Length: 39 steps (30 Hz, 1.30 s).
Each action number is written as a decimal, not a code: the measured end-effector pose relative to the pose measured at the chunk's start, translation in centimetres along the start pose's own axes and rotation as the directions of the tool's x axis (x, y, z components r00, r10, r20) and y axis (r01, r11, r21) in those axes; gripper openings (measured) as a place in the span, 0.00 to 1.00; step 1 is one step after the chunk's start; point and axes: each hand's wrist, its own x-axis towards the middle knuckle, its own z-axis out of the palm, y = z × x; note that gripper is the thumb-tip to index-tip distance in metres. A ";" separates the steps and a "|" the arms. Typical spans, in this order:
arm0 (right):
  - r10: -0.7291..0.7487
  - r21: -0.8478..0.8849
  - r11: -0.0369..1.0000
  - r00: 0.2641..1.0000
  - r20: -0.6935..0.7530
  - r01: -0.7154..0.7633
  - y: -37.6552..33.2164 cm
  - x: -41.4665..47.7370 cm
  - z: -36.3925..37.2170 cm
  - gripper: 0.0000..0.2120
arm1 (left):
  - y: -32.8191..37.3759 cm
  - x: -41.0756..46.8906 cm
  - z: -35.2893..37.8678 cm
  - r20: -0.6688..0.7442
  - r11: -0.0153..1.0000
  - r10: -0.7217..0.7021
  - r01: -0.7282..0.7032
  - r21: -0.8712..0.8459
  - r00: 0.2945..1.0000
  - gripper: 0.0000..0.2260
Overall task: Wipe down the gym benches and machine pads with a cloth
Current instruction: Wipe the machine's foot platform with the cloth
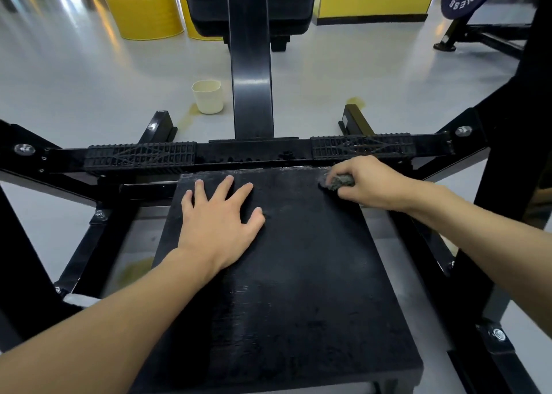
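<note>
Black pad (pixel 298 289) over pale gym floor (pixel 89 74) bears flat left hand (pixel 219 223); right hand (pixel 370 181) grips grey cloth (pixel 339 182) at far corner.

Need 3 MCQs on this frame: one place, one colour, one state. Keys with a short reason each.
1. Where on the pad is the cloth? A near left corner; B far right corner; C centre.
2. Colour of the cup on the floor? A cream; B red; C blue.
3. The left hand is: A gripping the cloth; B flat on the pad, fingers spread; C lifted clear.
Key: 1B, the right hand grips it bunched there; 2A, pale cream against grey; 3B, palm down, holding nothing.
</note>
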 end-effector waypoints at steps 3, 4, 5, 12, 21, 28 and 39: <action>-0.037 0.006 0.999 0.998 0.051 0.037 -0.2 -1.0 0.1 0.13 | 0.0 -0.1 0.1 -0.048 1.000 0.020 -0.020 -0.020 0.999 0.24; -0.032 -0.021 0.999 0.999 -0.036 0.031 -0.1 -0.8 0.4 0.14 | 0.1 -0.3 -0.1 -0.076 0.999 0.033 -0.035 -0.028 0.997 0.24; -0.024 -0.064 0.998 0.992 -0.126 0.016 -0.1 -0.6 0.8 0.14 | 0.1 -0.6 -0.2 -0.105 0.998 0.049 -0.052 -0.023 0.993 0.24; -0.036 -0.101 0.994 0.999 0.027 0.039 -2.8 -2.6 1.3 0.13 | -1.7 -1.9 -1.7 0.018 0.970 0.243 -0.242 -0.028 0.970 0.25; -0.031 -0.092 0.995 0.997 0.068 0.037 -4.6 -2.8 1.7 0.14 | -5.3 -4.9 -3.3 0.126 0.944 0.308 -0.319 0.079 0.943 0.39; -0.013 -0.257 0.966 0.985 -0.171 -0.031 -4.7 -1.1 3.2 0.14 | -5.6 -5.7 -3.0 0.045 0.953 0.302 -0.303 0.023 0.952 0.42; -0.059 -0.277 0.960 0.995 -0.082 0.034 -6.8 -0.9 3.6 0.12 | -6.5 -5.5 -3.1 0.080 0.953 0.301 -0.296 -0.066 0.950 0.41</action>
